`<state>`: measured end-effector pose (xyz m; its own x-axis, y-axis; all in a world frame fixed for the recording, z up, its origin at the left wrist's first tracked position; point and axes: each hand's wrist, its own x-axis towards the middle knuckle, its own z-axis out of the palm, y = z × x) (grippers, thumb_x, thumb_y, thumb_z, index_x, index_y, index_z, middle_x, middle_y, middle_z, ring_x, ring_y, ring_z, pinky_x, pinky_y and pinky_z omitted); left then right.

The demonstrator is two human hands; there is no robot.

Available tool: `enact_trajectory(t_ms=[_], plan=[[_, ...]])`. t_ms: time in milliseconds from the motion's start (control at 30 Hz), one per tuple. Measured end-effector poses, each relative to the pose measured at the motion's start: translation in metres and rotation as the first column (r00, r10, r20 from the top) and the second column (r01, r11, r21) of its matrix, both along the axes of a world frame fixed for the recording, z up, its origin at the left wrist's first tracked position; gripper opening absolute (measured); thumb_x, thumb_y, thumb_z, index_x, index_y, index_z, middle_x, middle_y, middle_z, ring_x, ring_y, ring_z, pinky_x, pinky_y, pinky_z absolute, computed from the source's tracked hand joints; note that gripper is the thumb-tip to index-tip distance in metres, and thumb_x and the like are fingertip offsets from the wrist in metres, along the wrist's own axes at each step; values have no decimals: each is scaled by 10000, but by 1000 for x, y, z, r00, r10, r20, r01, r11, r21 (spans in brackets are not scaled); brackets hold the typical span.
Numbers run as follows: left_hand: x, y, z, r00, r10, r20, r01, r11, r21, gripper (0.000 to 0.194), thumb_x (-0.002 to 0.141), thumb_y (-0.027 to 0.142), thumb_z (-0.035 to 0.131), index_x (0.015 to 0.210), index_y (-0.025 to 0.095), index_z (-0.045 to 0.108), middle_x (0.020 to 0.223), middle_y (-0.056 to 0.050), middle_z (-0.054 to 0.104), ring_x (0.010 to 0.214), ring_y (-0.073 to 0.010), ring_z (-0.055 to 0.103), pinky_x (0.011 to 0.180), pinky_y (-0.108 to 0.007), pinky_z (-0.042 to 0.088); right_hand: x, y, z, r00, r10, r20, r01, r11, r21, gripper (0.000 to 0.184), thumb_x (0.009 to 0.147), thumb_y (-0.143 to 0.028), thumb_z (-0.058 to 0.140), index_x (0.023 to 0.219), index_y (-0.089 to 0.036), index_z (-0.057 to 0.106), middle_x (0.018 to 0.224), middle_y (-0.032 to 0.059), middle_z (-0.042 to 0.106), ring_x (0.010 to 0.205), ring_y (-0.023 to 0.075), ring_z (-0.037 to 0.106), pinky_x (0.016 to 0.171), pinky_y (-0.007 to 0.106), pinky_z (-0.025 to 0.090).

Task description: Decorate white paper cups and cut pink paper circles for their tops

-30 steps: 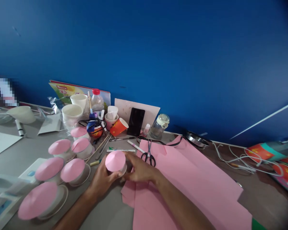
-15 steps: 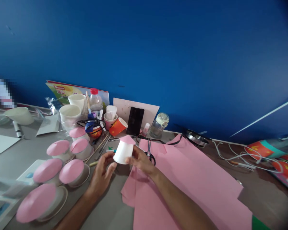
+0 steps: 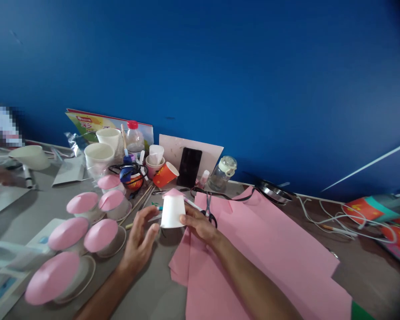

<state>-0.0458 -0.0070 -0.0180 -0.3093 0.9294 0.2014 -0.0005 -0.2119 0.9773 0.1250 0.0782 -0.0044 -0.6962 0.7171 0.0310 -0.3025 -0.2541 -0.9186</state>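
Note:
An upside-down white paper cup with a small pink paper cone on top is gripped at its right side by my right hand. My left hand is beside the cup on the left, thumb and fingers apart, not touching it. Under and beside my right forearm lie large pink paper sheets. Black-handled scissors rest on the paper just past my right hand. Left of my left hand stand several upturned cups with pink cone tops.
Behind are a phone, a lidded glass jar, an orange cup, a red-capped bottle and stacked white cups. White cables lie at right. Another person's blurred hand shows at far left.
My left hand has come away from the cup, its fingers spreading. My right hand keeps its hold, and the cup now stands straighter. Another person's hand has appeared at far left.

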Motion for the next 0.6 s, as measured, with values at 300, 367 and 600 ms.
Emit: enact_trajectory(t_ms=[300, 367, 600], plan=[[-3, 8, 12, 812, -122, 570, 140, 990, 12, 559, 819, 613, 514, 1246, 256, 566, 1365, -78, 531, 1274, -290, 423, 1042, -422, 334, 3, -9, 7, 967, 254, -33, -256, 956, -141, 487, 686, -455, 774, 1036, -129, 686, 901, 67, 693, 817, 171, 618, 726, 268, 404], [-2, 8, 15, 791, -138, 595, 179, 984, -10, 589, 810, 643, 498, 1241, 247, 573, 1367, -83, 532, 1272, -303, 423, 1042, -435, 330, 2, -10, 4, 965, 259, -32, -261, 953, -155, 489, 683, -444, 777, 1042, -127, 681, 901, 71, 691, 801, 170, 616, 712, 269, 416], [1, 4, 18, 782, -123, 611, 213, 974, -77, 665, 762, 671, 545, 1248, 217, 572, 1293, -99, 590, 1215, -326, 479, 1017, -438, 361, -4, -10, -4, 956, 291, -31, -290, 928, -235, 482, 682, -434, 772, 1033, -120, 670, 857, 68, 687, 684, 148, 616, 684, 296, 500]])
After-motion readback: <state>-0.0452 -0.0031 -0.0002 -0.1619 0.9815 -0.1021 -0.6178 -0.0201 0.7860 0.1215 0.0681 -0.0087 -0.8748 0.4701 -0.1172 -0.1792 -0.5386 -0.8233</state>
